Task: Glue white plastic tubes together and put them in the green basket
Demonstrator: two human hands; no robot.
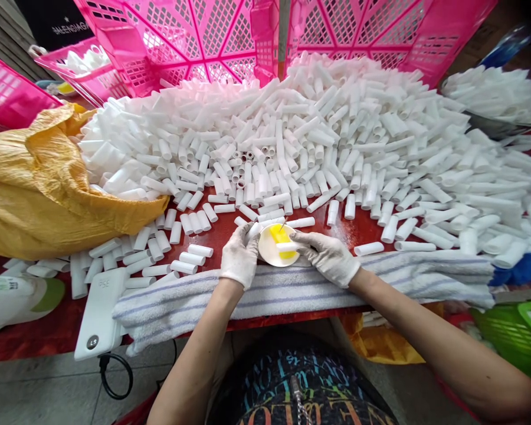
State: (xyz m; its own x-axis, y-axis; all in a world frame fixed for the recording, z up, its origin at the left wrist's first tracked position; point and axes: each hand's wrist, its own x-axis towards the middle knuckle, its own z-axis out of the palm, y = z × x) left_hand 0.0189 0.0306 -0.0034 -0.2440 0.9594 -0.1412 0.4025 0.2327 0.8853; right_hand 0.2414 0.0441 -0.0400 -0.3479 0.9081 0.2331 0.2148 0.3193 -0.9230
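Both hands wear pale gloves and meet at a small white dish (271,255) with a yellow piece (278,234) in it. My left hand (241,255) is at the dish's left side, its fingers closed around a short white tube (253,231). From the right, my right hand (330,255) pinches the end of another white tube (287,247), which lies across the dish over the yellow piece. A thin dark pin stands up near the dish's back edge. Loose white tubes (302,222) lie just behind the dish.
A big heap of white tubes (269,130) spreads behind, against pink baskets (199,35). A yellow sack (48,183) lies at the left. A striped towel (292,292) runs along the front edge, beside a white power bank (101,313). A green basket (508,330) stands at the lower right.
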